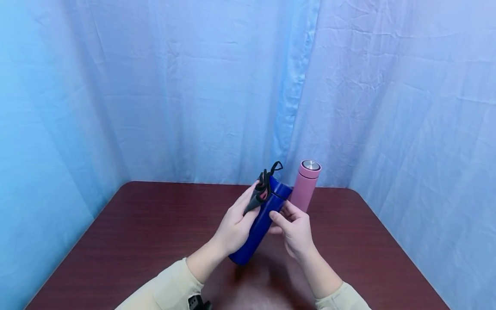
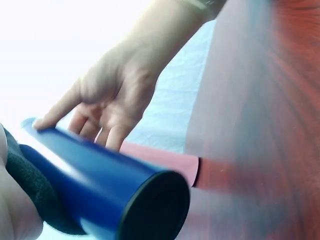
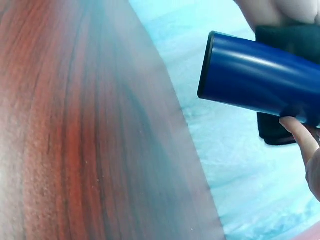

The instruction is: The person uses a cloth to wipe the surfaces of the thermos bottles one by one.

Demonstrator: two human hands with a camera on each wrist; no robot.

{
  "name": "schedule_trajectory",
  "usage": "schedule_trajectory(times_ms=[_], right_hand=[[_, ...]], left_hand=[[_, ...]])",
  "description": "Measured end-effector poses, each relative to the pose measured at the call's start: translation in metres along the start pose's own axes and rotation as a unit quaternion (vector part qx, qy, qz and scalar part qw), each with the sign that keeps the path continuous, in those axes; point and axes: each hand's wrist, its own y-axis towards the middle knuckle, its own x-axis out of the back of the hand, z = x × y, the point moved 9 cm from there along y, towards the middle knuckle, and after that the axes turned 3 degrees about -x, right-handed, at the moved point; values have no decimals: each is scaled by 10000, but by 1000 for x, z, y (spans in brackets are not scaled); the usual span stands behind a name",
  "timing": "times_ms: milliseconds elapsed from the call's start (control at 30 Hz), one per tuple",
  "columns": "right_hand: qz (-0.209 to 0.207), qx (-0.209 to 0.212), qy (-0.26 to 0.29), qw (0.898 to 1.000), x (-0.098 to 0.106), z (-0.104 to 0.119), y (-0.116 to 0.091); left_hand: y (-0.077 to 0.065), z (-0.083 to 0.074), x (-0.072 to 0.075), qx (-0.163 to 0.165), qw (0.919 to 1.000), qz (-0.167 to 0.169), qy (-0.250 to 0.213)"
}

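Note:
Tilted above the table is a blue thermos bottle [image 1: 253, 237], its dark base showing in the left wrist view. My left hand [image 1: 232, 228] holds a folded dark grey cloth [image 1: 254, 201] against the bottle's side; a black loop sticks up from the cloth's top. Near the bottle's lidded upper end, my right hand [image 1: 298, 232] pinches it, thumb on the near side and some fingers behind. A pink thermos bottle [image 1: 304, 191] with a silver disc on its lid stands upright just beyond the right hand, its lower part hidden by that hand.
The dark red-brown wooden table [image 1: 155, 228] spreads around both hands. Light blue curtains [image 1: 201, 94] hang behind it and along both sides. A small black device [image 1: 196, 302] is at the left sleeve.

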Motion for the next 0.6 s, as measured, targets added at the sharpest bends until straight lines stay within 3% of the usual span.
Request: schedule_trajectory(times_ms=[100, 200, 300, 400, 500, 600], right_hand=[[-36, 125, 24, 9999, 0, 7, -2], [-122, 331, 39, 9994, 5, 17, -2], [-285, 442, 188, 9984, 12, 26, 1], [-584, 368, 396, 9968, 21, 30, 5], [-887, 197, 499, 9946, 28, 30, 8], [-1074, -25, 489, 9930, 30, 26, 9]], left_hand=[[1, 16, 1, 622, 9970, 136, -450], [-6, 37, -1, 1129, 9916, 327, -546], [-17, 44, -2, 1265, 9897, 444, -501], [-26, 42, -3, 908, 9946, 449, -239], [-33, 30, -3, 186, 9987, 334, 337], [-35, 16, -6, -470, 9923, 217, 1128]])
